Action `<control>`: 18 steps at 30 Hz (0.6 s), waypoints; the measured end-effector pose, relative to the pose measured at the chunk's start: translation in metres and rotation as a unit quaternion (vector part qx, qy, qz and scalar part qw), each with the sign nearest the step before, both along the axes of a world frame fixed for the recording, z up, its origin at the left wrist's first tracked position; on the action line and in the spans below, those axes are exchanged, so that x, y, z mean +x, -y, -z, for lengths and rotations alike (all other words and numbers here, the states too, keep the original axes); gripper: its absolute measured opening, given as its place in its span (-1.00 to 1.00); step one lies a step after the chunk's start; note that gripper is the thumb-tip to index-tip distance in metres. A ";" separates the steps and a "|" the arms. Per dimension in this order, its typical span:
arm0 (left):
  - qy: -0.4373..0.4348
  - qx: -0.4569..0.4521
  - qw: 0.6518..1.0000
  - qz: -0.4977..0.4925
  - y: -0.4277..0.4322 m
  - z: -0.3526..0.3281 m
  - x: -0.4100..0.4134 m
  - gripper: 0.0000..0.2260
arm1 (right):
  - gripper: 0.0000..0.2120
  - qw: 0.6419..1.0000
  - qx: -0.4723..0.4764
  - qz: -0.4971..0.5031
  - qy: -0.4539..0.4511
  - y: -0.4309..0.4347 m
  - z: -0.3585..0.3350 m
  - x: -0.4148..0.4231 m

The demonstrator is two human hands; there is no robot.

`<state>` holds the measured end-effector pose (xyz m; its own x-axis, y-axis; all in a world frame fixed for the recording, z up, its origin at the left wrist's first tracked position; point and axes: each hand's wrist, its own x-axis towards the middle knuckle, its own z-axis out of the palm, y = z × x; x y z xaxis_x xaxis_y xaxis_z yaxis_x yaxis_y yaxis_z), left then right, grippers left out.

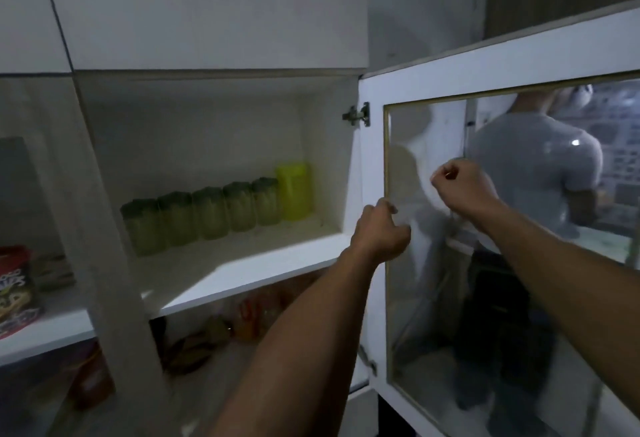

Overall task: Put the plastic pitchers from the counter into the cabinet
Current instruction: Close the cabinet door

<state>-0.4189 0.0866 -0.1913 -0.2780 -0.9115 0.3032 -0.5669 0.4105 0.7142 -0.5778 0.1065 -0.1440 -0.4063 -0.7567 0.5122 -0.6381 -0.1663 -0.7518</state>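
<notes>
Several clear plastic pitchers with dark green lids (207,215) stand in a row along the back of the open cabinet's upper shelf (242,274). A yellow-green pitcher (294,191) stands at the right end of the row, against the side wall. My left hand (381,232) hovers at the shelf's right front corner, fingers loosely curled and holding nothing. My right hand (460,191) is a closed fist in front of the door glass, also holding nothing. No counter is in view.
The white-framed glass door (519,56) stands swung open to the right, with a person's reflection in its pane. A colourful snack bag (17,291) sits in the left compartment. Dim packets and jars (214,332) lie on the lower shelf.
</notes>
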 end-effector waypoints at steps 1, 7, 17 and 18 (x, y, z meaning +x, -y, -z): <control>0.002 0.003 1.000 0.019 -0.014 -0.001 -0.017 -0.59 | -0.89 1.000 -0.010 0.016 -0.010 -0.021 -0.002 -0.015; 0.032 -0.045 0.994 0.095 -0.090 -0.010 -0.132 -0.51 | -0.88 0.970 -0.145 0.176 -0.086 -0.127 -0.027 -0.114; 0.075 -0.165 0.975 0.128 -0.177 -0.013 -0.245 -0.30 | -0.62 0.967 -0.132 0.219 0.003 -0.197 -0.034 -0.206; 0.086 -0.165 0.975 0.125 -0.181 -0.012 -0.251 -0.29 | -0.61 0.974 -0.117 0.193 0.016 -0.197 -0.032 -0.211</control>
